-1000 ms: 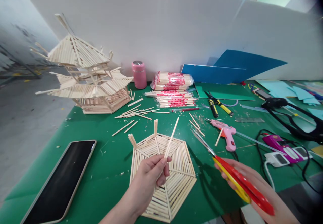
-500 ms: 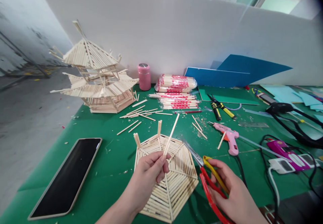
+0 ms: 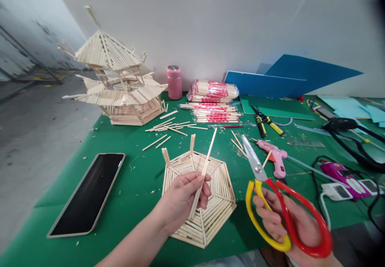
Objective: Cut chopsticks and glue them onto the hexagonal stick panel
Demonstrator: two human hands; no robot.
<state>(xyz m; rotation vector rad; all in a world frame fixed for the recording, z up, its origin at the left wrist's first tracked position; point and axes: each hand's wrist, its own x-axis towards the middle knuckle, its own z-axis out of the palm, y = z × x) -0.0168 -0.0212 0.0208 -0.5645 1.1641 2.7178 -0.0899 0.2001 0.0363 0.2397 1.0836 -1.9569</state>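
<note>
My left hand (image 3: 186, 193) pinches a thin wooden stick (image 3: 209, 150) that slants up and away, its lower end showing below my fingers. Under that hand lies a many-sided panel of wooden sticks (image 3: 219, 215) in a spoked pattern, partly hidden by the hand. Two short upright posts, a left one (image 3: 165, 156) and a right one (image 3: 192, 143), stand at its far edge. My right hand (image 3: 276, 215) is closed around scissors (image 3: 255, 162) with one yellow and one red handle. The blades are together, pointing up and away, right of the panel.
A stick pagoda (image 3: 120, 86) stands at back left, beside a pink flask (image 3: 174, 82) and wrapped stick bundles (image 3: 213, 90). Loose sticks (image 3: 168, 126) lie before them. At right are pliers (image 3: 266, 122), a pink glue gun (image 3: 275, 156) and cables. A phone (image 3: 87, 195) lies at left.
The scissors have turned upright and moved right, away from the panel, their handles now facing me. In my left hand, the stick now shows a longer end below my fingers. The view has tilted down.
</note>
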